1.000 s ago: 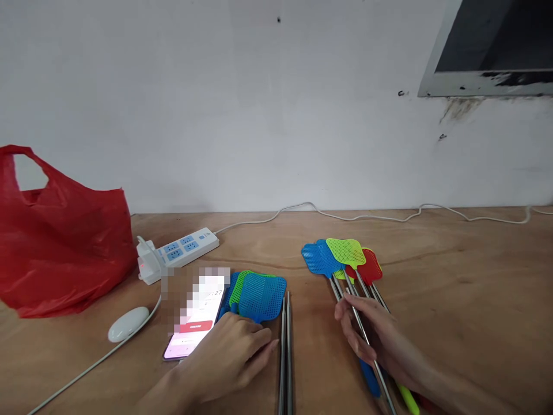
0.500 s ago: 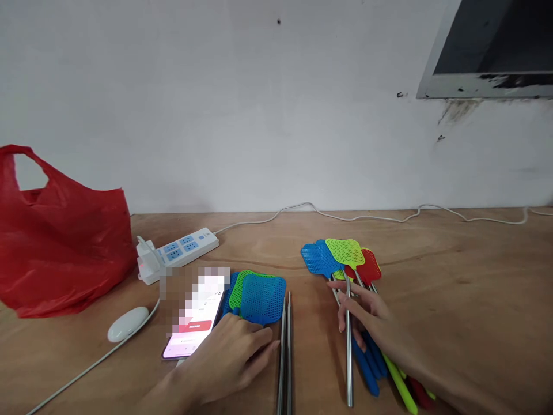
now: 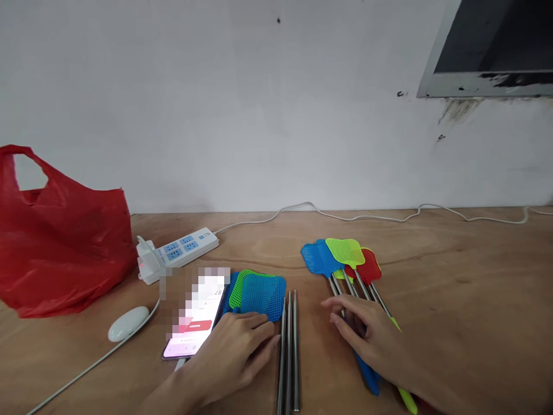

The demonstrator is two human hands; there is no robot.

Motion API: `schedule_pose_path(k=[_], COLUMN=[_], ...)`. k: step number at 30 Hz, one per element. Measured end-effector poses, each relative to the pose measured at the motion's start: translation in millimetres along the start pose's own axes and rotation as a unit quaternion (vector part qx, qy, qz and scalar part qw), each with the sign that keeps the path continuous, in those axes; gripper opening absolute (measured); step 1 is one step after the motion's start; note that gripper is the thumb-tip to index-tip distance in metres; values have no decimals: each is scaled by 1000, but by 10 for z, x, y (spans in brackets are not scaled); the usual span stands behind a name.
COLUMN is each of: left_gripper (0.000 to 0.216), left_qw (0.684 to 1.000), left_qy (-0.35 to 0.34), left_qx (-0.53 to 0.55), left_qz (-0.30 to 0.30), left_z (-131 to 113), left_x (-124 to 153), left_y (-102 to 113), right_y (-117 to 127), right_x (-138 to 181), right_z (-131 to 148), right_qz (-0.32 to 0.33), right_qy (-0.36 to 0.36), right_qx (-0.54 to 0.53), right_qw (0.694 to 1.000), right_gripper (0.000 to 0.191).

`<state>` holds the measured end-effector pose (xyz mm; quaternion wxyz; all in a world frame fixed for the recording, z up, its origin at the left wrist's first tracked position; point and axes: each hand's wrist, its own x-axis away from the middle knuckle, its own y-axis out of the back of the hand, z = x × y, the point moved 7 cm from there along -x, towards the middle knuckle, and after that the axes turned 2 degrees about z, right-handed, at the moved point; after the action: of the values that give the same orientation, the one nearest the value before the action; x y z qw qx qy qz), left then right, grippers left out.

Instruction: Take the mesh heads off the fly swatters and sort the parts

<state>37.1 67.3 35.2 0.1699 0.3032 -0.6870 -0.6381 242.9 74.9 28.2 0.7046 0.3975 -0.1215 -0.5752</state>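
Note:
My left hand (image 3: 233, 354) lies flat with fingers together on the wooden table, over the near edge of a stack of loose blue and green swatter heads (image 3: 259, 295). Right of it lie three bare metal rods (image 3: 289, 351), side by side. My right hand (image 3: 367, 334) rests with fingers stretched out over the metal shafts of a bunch of assembled fly swatters (image 3: 343, 259), whose blue, green and red heads fan out beyond it. Their coloured plastic handles (image 3: 371, 377) poke out under my wrist. Neither hand grips anything that I can see.
A lit phone (image 3: 194, 325) lies by my left hand. Behind it are a white power strip (image 3: 179, 251), a white oval device on a cable (image 3: 128, 323), and a red plastic bag (image 3: 60, 242) at the far left. A white cord (image 3: 389, 216) runs along the wall.
A third metal rod now lies beside the two by my left hand; the rod my right hand held over the swatters is gone from there. My right hand has flattened onto the swatter shafts.

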Motion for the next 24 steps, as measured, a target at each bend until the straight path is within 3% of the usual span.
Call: schedule_pose_path(k=[5, 13, 16, 19, 21, 24], left_gripper=[29, 15, 44, 73, 82, 78], left_qw=[1000, 997, 990, 981, 977, 977], left_qy=[-9, -39, -91, -133, -138, -121], left_qx=[4, 70, 111, 135, 148, 162], left_qz=[4, -7, -10, 33, 63, 75], left_z=[-32, -108, -155, -187, -192, -195], left_x=[-3, 14, 14, 10, 12, 16], left_y=[6, 83, 131, 102, 70, 51], right_y=[42, -34, -38, -27, -28, -51], right_x=[-16, -17, -18, -17, -15, -12], right_z=[-44, -70, -25, 8, 19, 13], right_qz=[-46, -11, 11, 14, 16, 29], right_qy=[44, 41, 43, 40, 39, 38], right_qx=[191, 263, 236, 211, 205, 196], right_qw=[980, 964, 971, 977, 978, 979], right_gripper=[16, 27, 29, 29, 29, 27])
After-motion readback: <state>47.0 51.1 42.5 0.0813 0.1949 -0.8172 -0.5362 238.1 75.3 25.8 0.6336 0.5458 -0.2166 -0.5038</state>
